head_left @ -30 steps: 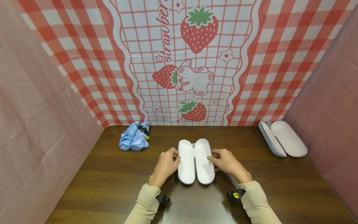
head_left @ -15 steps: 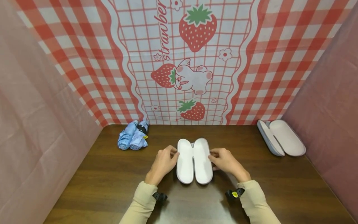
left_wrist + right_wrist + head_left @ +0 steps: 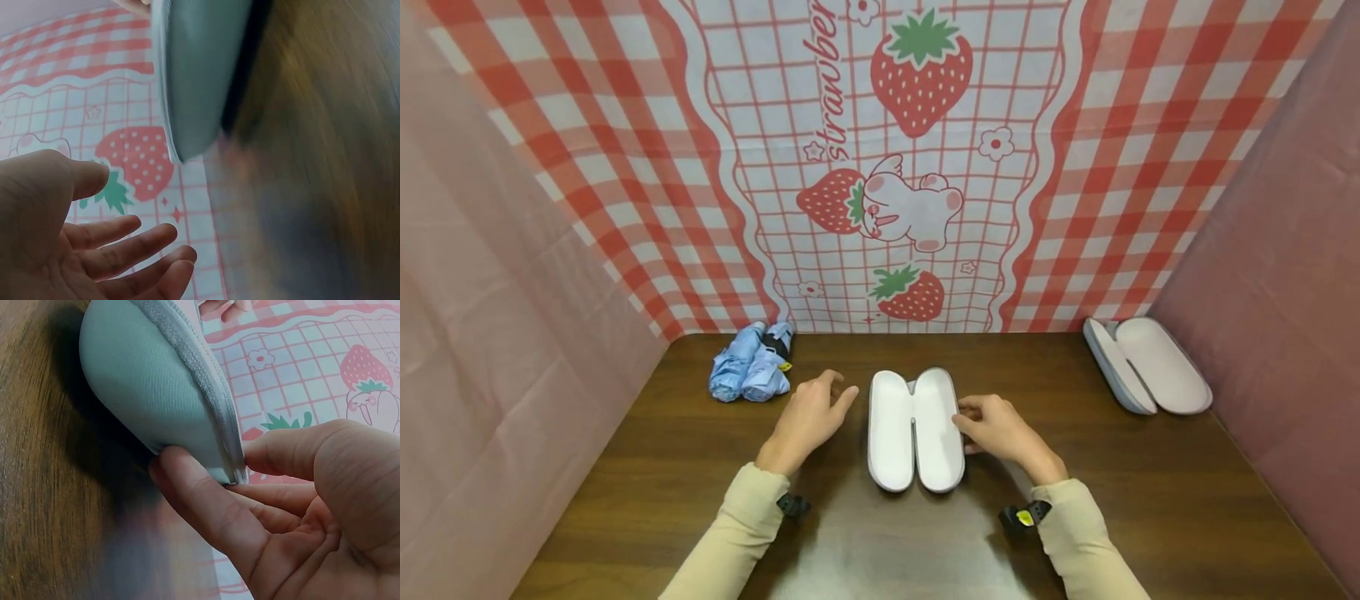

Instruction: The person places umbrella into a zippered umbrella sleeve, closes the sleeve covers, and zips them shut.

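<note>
A zippered glasses case (image 3: 937, 442) lies unfolded on the table in the head view, its two long halves showing white lining. From the right, my right hand (image 3: 1006, 431) pinches its edge. Up close in the right wrist view, the thumb is at the zipper rim and the index finger lies against the pale green shell (image 3: 137, 381). My left hand (image 3: 807, 418) is off to the left of the case, touching nothing, with its fingers loosely spread. In the left wrist view, the shell's outer side (image 3: 200, 81) stands beyond those fingers.
Two folded blue umbrellas (image 3: 765, 373) lie side by side at the back left of the brown table (image 3: 880, 550). A second unfolded case (image 3: 1167, 367) with pale lining sits at the back right. A strawberry-print cloth (image 3: 917, 208) hangs behind, and pink cloth walls flank the table.
My left hand has let go of the case's left edge and moved away to the left, its fingers spreading. My right hand stays at the right edge.
</note>
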Demonstrator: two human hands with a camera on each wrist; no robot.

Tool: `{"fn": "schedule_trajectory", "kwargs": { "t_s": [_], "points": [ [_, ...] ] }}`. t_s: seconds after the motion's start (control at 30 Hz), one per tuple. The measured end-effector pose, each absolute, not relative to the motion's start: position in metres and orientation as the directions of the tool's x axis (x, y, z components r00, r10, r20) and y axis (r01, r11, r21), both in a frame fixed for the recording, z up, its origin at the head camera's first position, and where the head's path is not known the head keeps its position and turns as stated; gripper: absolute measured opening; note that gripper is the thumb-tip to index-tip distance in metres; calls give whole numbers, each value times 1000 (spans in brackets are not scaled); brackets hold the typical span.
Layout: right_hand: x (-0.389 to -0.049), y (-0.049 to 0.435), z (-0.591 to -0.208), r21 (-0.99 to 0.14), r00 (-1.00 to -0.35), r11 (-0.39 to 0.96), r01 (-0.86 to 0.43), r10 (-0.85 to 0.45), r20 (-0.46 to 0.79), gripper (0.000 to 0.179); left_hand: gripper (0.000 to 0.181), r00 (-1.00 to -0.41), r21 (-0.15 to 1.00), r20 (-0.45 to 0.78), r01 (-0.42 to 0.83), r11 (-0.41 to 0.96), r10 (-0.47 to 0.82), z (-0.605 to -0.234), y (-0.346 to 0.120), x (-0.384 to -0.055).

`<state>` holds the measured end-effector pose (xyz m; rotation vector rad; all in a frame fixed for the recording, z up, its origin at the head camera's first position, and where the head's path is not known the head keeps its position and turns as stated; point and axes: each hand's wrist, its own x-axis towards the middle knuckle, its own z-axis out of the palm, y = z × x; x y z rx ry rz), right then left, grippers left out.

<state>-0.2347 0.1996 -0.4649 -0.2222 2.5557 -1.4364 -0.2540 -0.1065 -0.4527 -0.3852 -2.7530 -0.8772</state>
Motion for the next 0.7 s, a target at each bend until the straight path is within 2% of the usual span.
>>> {"fn": "schedule_trajectory", "kwargs": {
  "t_s": [0.23, 0.53, 0.7],
  "points": [
    [-234, 201, -467, -861, -969, 508, -28, -226, -102, 43, 39, -921, 408, 337, 329, 852, 194, -452, -134, -261],
    [-236, 199, -467, -856, -970, 515, -35, -225, -95, 43, 35, -884, 308, 417, 356, 882, 211, -447, -174, -266],
    [-235, 201, -466, -857, -968, 515, -25, -225, -107, 43, 37, -884, 264, 418, 339, 903, 209, -445, -190, -269]
  ]
}}
